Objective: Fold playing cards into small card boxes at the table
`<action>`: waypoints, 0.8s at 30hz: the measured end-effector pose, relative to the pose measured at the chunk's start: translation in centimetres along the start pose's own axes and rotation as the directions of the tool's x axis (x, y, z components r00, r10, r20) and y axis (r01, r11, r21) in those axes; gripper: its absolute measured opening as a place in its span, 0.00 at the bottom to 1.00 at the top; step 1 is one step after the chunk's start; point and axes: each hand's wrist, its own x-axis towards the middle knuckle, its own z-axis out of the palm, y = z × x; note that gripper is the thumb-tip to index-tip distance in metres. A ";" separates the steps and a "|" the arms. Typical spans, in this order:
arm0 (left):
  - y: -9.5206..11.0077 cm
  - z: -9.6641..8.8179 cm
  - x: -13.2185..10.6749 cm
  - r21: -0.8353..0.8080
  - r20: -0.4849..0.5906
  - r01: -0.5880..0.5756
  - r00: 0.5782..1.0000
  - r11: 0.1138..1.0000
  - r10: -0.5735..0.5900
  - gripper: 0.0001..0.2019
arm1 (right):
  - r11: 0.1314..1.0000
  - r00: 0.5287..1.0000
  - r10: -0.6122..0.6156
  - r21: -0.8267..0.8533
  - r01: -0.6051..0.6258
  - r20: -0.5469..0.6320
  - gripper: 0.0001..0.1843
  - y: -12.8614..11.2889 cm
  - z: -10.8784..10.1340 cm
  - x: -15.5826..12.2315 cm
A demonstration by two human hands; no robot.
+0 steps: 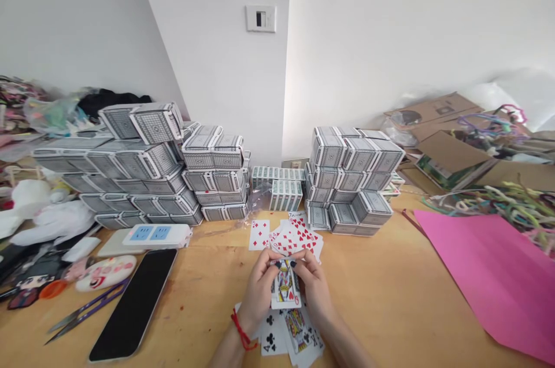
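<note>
My left hand [259, 293] and my right hand [315, 290] meet over the wooden table [381, 298], both closed on a small stack of playing cards [285, 288] with a queen face showing. A red cord circles my left wrist. Beyond my fingers lies a spread of red-suit cards [291, 236], with one diamond card [259, 234] a little apart on the left. Under my wrists lie more face-up cards [289, 334], clubs and court cards among them.
Stacks of boxed card decks [147, 166] rise at the back left, and further deck boxes [352, 180] at the back right. A black phone [135, 303], scissors [87, 312] and a power strip [156, 235] lie left. Pink paper [489, 275] lies right, behind it cardboard and coloured loops.
</note>
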 end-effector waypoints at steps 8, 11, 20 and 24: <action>0.5 0.0 -0.2 0.189 -0.026 -0.144 0.988 0.971 0.152 0.06 | 0.999 0.999 0.033 0.007 -0.033 -0.036 0.07 0.1 -0.1 0.3; 0.6 0.3 -0.3 0.193 -0.045 -0.137 0.988 0.972 0.148 0.04 | 1.000 0.999 0.031 0.009 -0.030 -0.030 0.07 0.0 -0.1 0.3; 0.4 0.5 0.0 0.080 -0.064 -0.046 0.997 0.996 0.051 0.04 | 0.999 0.999 -0.006 0.046 0.008 -0.032 0.08 0.3 -0.1 0.2; 0.4 0.3 0.0 0.082 -0.038 -0.074 0.996 0.994 0.077 0.03 | 0.998 0.999 0.044 0.039 -0.044 0.014 0.07 -0.1 -0.1 0.2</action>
